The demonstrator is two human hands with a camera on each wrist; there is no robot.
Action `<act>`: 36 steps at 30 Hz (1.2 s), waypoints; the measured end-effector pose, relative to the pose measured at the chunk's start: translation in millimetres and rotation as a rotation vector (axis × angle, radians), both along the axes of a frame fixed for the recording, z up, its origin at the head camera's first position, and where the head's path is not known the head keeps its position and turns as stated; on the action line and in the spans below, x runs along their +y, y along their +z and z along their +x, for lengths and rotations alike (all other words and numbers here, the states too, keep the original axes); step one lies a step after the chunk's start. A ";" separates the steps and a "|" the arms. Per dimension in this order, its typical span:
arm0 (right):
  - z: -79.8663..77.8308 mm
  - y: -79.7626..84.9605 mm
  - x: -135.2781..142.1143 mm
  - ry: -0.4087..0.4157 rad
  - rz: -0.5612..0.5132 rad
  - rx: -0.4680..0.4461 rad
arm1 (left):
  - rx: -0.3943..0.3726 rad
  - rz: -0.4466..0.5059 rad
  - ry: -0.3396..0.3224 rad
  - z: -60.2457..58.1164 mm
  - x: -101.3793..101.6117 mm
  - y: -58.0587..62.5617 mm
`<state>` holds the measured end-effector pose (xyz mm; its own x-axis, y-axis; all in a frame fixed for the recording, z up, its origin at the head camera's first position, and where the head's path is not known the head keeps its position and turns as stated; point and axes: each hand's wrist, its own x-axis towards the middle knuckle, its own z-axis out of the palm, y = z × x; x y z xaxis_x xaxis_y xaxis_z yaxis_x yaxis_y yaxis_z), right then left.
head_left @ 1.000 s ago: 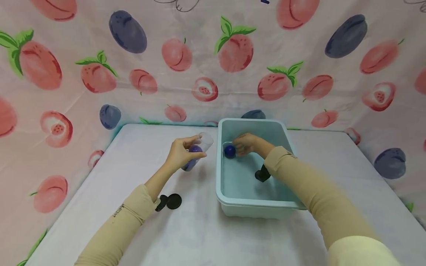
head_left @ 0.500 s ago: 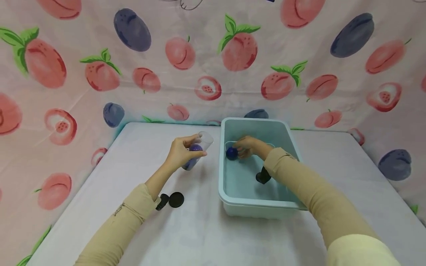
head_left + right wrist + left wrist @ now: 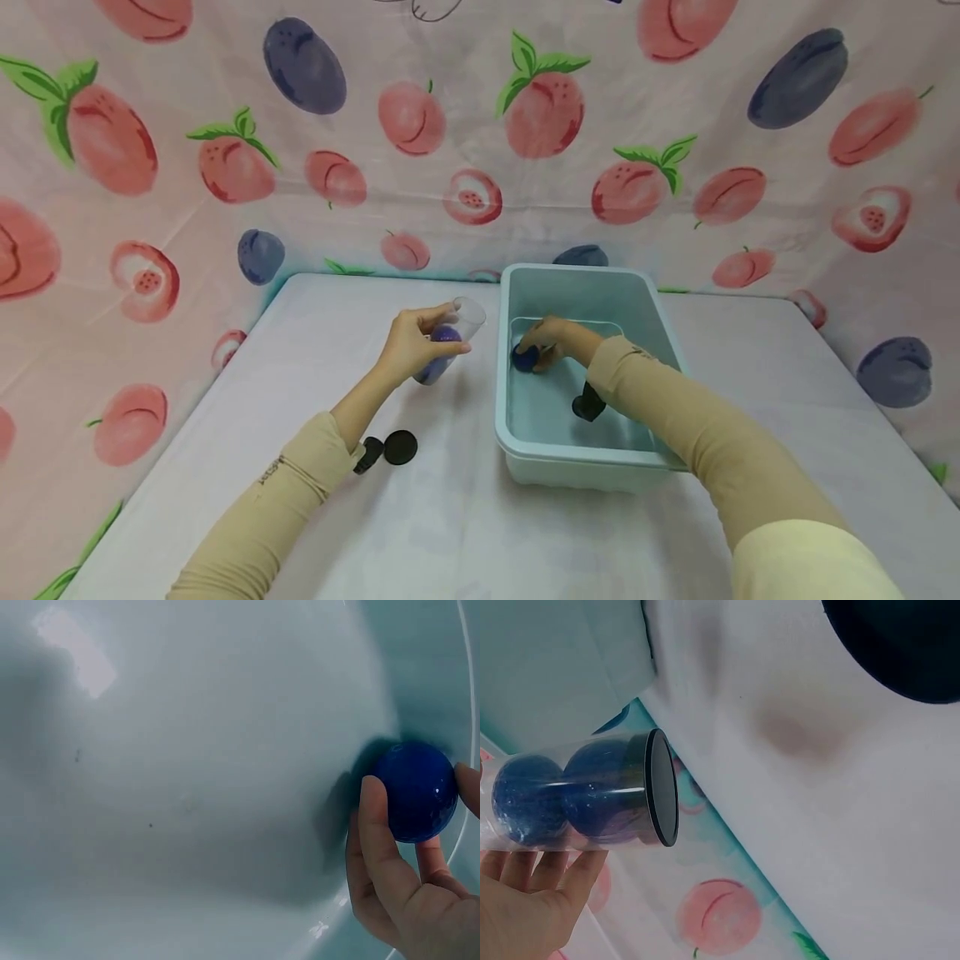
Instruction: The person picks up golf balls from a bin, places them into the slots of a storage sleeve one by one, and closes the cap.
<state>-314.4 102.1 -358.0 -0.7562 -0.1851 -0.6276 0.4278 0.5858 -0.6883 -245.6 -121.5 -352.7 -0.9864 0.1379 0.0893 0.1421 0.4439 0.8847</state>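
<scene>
A clear plastic tube (image 3: 470, 315) is held tilted over the table in my left hand (image 3: 408, 343), thumb on one side and fingers on the other. Two blue balls (image 3: 600, 791) sit inside it, against the black cap (image 3: 664, 787) that closes its lower end. Inside the light-blue bin (image 3: 585, 456), my right hand (image 3: 550, 340) pinches another blue ball (image 3: 416, 791) between thumb and fingers, near the bin's left wall. The ball appears to be on or just above the bin floor; I cannot tell which.
A round black lid (image 3: 401, 447) lies on the white table (image 3: 450, 533), near my left sleeve. Black wrist cameras (image 3: 588, 404) show below both wrists. A fruit-printed cloth (image 3: 480, 108) hangs behind the table and along its sides.
My right hand has come down over the blue ball in the bin and now grips it; the ball has shifted slightly toward me. The left hand keeps holding the tube much as before.
</scene>
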 end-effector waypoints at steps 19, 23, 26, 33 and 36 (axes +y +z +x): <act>-10.6 -5.8 21.0 0.008 -0.098 0.003 | 0.015 0.011 -0.005 -3.4 10.7 -2.1; -10.9 3.5 21.2 -0.047 -0.147 -0.003 | 0.016 0.005 -0.008 -5.4 11.2 -0.2; -9.4 12.3 21.7 -0.078 -0.173 -0.015 | 0.016 0.001 -0.007 -6.3 11.2 0.8; -8.5 29.0 32.4 -0.115 -0.270 0.002 | 0.030 0.018 -0.018 -8.0 13.8 7.8; -8.4 33.0 40.3 -0.126 -0.287 -0.009 | 0.025 0.017 -0.030 -9.5 17.6 8.3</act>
